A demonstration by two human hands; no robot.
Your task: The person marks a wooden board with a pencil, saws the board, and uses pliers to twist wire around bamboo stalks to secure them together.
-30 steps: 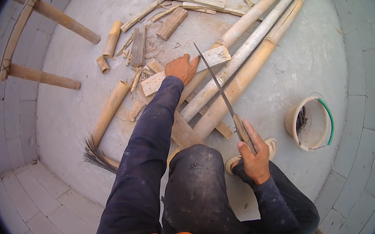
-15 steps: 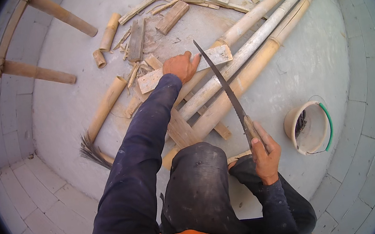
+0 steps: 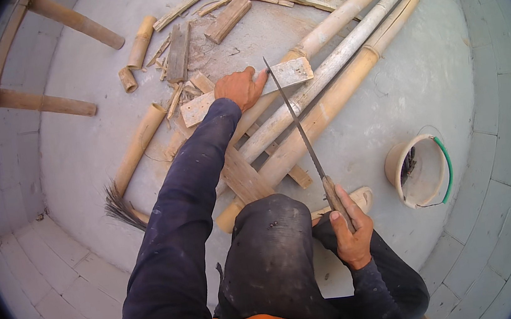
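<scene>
right hand drew back toward body | blade tip now beside left hand on plank

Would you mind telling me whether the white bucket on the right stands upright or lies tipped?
Tipped. The bucket lies on its side, its round mouth facing sideways toward the bamboo poles.

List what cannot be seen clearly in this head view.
- Long thin metal blade: its wooden handle is mostly wrapped by the right hand.
- Flat pale wooden board: its middle is covered by the left hand.
- White plastic bucket: contents shadowed, too small.
</scene>
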